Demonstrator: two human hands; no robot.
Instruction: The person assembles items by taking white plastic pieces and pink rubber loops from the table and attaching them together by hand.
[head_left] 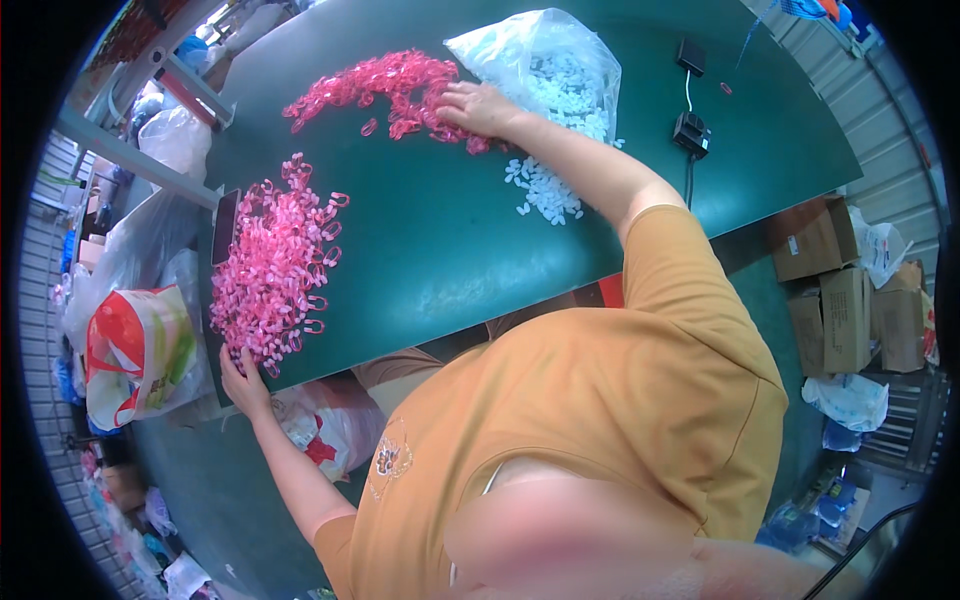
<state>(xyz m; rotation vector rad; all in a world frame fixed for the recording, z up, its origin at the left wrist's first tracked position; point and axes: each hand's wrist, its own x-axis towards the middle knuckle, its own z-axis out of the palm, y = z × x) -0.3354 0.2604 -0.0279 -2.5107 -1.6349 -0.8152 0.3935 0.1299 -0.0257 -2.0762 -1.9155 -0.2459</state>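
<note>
My right hand (478,108) lies palm down at the right end of a spread of red-pink plastic loops (375,80). Its fingers are stretched out over the loops. To its right, a clear plastic bag (500,45) holds many small white oval pieces, and more white pieces (545,190) lie loose in front of the bag. My left hand (243,382) is at the table's near left edge, fingers apart, touching the near end of a large heap of pink loops with pale pieces on them (275,265). I see nothing gripped in either hand.
The green table (450,230) fills the middle. A dark flat device (225,228) stands beside the left heap. Black boxes joined by a cable (690,132) lie at the right. A red-and-white bag (140,350) sits left of the table; cardboard boxes (835,300) are stacked right.
</note>
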